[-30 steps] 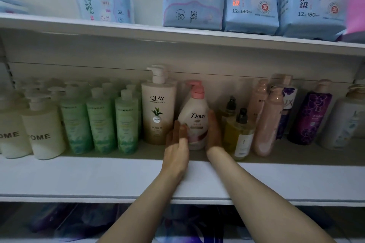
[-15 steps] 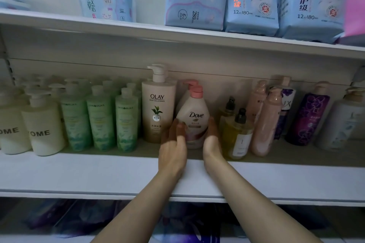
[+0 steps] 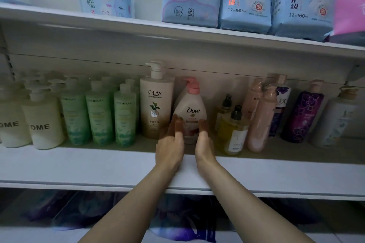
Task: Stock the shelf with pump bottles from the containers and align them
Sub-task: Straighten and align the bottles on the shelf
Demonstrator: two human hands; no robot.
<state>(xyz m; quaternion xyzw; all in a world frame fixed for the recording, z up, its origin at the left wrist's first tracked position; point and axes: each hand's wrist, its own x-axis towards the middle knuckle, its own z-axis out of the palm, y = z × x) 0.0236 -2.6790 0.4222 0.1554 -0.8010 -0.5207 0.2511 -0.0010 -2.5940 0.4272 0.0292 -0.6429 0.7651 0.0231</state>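
Both hands, left hand [image 3: 170, 145] and right hand [image 3: 204, 144], lie with straight fingers flanking the Dove bottle [image 3: 190, 113] on the shelf [image 3: 98, 165], where an uneven push could tip it into the Olay bottle [image 3: 156, 102] or the yellow bottle [image 3: 233, 134] beside it.

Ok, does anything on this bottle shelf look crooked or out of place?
The pink bottle right of the yellow bottles leans left instead of standing upright. The Dove bottle between the left hand and right hand stands straight.
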